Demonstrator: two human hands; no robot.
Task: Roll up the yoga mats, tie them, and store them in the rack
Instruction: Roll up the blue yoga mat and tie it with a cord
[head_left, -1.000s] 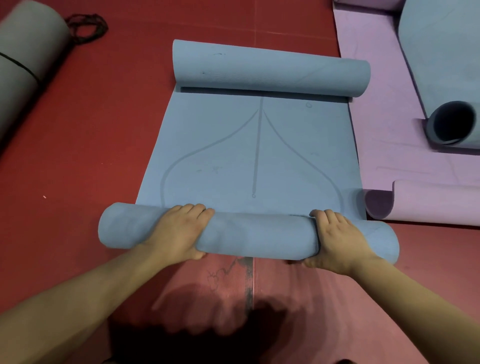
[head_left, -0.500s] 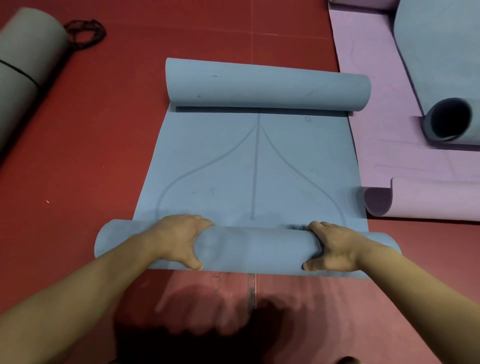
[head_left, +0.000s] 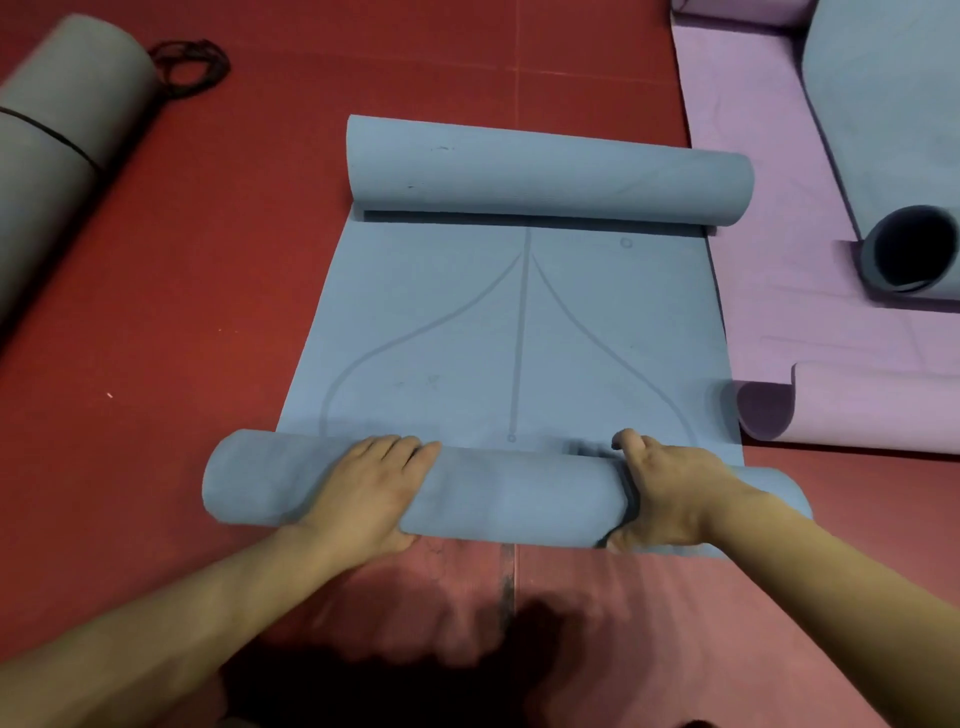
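Note:
A blue yoga mat (head_left: 519, 338) lies on the red floor, partly rolled from the near end, with its far end curled into a second roll (head_left: 550, 174). The near roll (head_left: 514, 493) lies crosswise in front of me. My left hand (head_left: 371, 493) grips the roll left of its middle, fingers curled over the top. My right hand (head_left: 662, 491) grips it toward the right end, thumb on the near side. The flat middle of the mat shows curved printed lines.
A rolled grey mat (head_left: 57, 150) tied with a black band lies at far left, with a coil of black cord (head_left: 189, 65) beside it. A purple mat (head_left: 810, 280) lies flat at right, its near end curled, with another blue-grey mat (head_left: 904, 156) on it.
Both hands have turned the near roll forward over the flat mat, regripping it. The flat stretch between the two rolls has grown shorter.

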